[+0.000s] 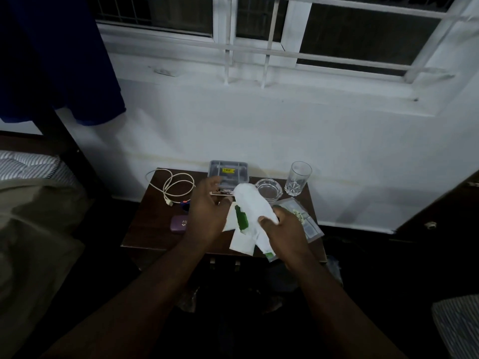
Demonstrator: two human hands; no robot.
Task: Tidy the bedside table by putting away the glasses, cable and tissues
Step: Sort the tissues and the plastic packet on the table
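White tissues (252, 203) with a green print are held above the dark wooden bedside table (153, 229). My right hand (285, 229) is shut on their lower right part. My left hand (207, 216) touches their left side, fingers spread. A white cable (176, 186) lies coiled at the table's back left, with its plug near the middle. A purple case (178, 223) sits at the left front, beside my left wrist. The glasses themselves are not visible.
A grey plastic tray (228, 168) stands at the back against the wall. A glass ashtray (269, 189) and a drinking glass (298, 178) are at the back right. A clear packet (308, 224) lies under my right hand. A bed (33, 203) is on the left.
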